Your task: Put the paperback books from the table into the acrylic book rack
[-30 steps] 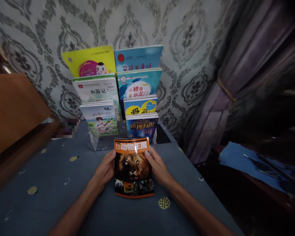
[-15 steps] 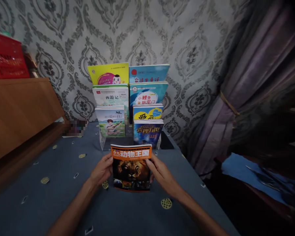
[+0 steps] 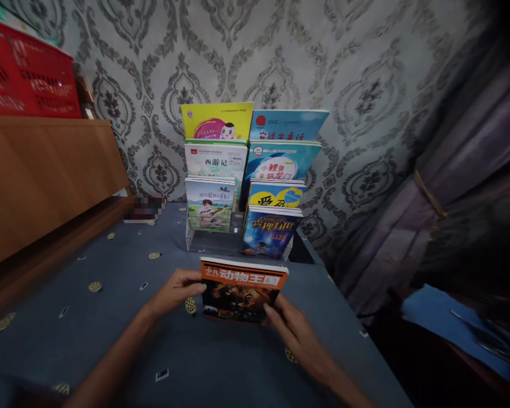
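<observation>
An orange-and-black book (image 3: 240, 297) with a lion on its cover is held between my two hands, its top edge tipped toward me. My left hand (image 3: 182, 290) pinches the left side, thumb on the front. On the lower right side my right hand (image 3: 287, 320) grips it, thumb across the cover. Just beyond stands a clear tiered book rack (image 3: 215, 243). Its left column holds a boy-with-guitar book (image 3: 210, 212), a white book (image 3: 216, 161) and a yellow book (image 3: 216, 119). On the right are a dark blue book (image 3: 270, 232), a yellow-and-blue book (image 3: 276, 194) and two light blue books.
A patterned dark blue cloth (image 3: 123, 340) covers the table. At the left stands a wooden cabinet (image 3: 46, 181) with a red basket (image 3: 29, 73) on top. A blurred-out item (image 3: 143, 209) lies near the wall. To the right are a tied curtain (image 3: 412, 226) and blue cloth (image 3: 463, 328).
The lion book has tilted, its top edge now nearer to me and its cover foreshortened. My view has shifted left, so the rack appears farther right. Both hands keep their hold.
</observation>
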The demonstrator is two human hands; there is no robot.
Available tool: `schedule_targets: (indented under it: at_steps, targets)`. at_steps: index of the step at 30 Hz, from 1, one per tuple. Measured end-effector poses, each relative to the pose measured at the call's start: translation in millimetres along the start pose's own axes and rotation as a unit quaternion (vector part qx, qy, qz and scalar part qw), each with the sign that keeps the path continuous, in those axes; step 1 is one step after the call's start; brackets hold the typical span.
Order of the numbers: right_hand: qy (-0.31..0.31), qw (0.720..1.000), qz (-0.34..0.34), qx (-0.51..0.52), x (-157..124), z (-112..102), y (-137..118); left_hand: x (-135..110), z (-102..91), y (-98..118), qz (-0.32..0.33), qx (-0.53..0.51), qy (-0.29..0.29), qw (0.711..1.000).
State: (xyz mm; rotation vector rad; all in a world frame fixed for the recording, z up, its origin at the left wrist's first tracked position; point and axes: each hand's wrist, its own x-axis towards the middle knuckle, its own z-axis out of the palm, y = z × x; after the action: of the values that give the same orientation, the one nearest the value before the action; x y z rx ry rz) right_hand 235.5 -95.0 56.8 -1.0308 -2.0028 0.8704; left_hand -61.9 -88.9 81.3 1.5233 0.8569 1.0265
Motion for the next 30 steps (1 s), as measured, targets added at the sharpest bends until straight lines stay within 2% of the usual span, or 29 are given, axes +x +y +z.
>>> schedule_targets:
  at_steps: [5,10,17,21,25,30]
  targets:
    - [0.023,0.999,-0.024,-0.034,14.4,10.5,-0.9,-1.9,-18.8,10.7,0.021,0.055,0.011,0.998]
    - [0.021,0.995,-0.095,-0.033,28.1,23.7,3.7,-8.1,-34.7,10.2,0.046,0.093,0.038,0.994]
    - [-0.013,0.995,-0.095,-0.035,34.1,33.4,10.5,-17.7,-44.4,3.7,-0.011,0.136,0.015,0.991]
    - [0.002,0.994,-0.106,-0.037,36.8,34.0,8.6,-10.9,-47.4,6.7,-0.010,0.138,0.016,0.990]
    - [0.042,0.990,-0.130,-0.041,47.2,35.4,4.4,-1.0,-52.4,12.1,0.017,0.146,0.020,0.989]
    - [0.066,0.982,-0.170,-0.050,74.1,34.3,-5.0,15.9,-65.2,18.6,0.076,0.165,0.082,0.980]
